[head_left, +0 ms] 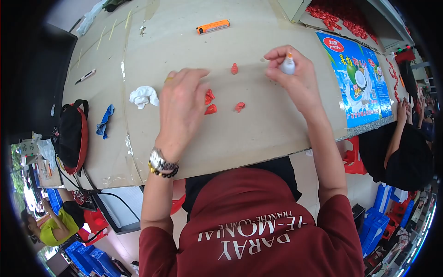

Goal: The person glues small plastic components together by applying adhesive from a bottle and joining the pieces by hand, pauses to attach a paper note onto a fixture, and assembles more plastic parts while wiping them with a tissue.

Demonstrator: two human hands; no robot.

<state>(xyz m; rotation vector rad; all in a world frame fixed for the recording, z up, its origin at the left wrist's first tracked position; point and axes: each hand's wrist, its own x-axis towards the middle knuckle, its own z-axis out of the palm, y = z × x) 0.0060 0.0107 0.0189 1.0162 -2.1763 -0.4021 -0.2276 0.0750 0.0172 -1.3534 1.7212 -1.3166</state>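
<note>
My right hand [297, 76] is closed around a small white squeeze bottle [288, 65] with an orange tip, held above the table with the tip pointing away from me. My left hand [182, 99] is blurred by motion, its fingers apart, and nothing shows in it. Close beside its thumb lie two small red pieces [211, 109], partly covered by the hand. Between my hands are a small red figure-like piece [234, 68] and another red piece [240, 107], too small to make out exactly.
Farther back lies an orange box [212, 27]. To the left are crumpled white tissue [144, 96], a blue crumpled strip [105, 121], a pen-like tool [86, 76] and a black-red bag [74, 136]. A blue coconut poster [357, 78] lies right; another person sits beyond it.
</note>
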